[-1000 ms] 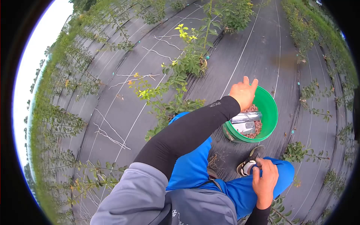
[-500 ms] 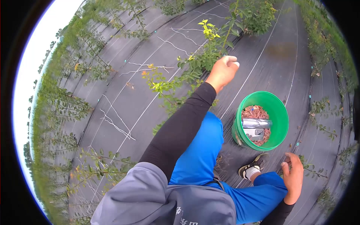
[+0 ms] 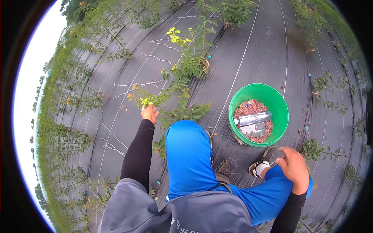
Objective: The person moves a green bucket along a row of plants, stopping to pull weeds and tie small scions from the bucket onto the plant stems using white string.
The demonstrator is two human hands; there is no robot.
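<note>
My left hand (image 3: 149,113) is at the tip of a leafy shoot (image 3: 143,99) with yellow-green and orange leaves. Its fingers look apart, and no held object shows. The shoot belongs to a low bush (image 3: 186,70) beyond my left knee. Over my other knee hangs my right hand (image 3: 294,166), empty, its fingers loosely bent and thumb apart. Between my knees and a little ahead stands a green bucket (image 3: 280,112). Reddish-brown plant scraps (image 3: 252,105), a clear bottle (image 3: 254,118) and a grey-white flat object (image 3: 253,129) lie inside it.
Black ground sheet (image 3: 229,58) with white lines covers the ground. Pale bare twigs (image 3: 112,134) lie on it at the left. Another bush (image 3: 235,11) grows farther ahead, and plant rows run along both sides. My shoe (image 3: 264,161) is just below the bucket.
My left hand has moved left and down, from above the bush's near side to the colourful shoot tip. My right hand has shifted slightly left. The view has turned, moving the bucket left and up.
</note>
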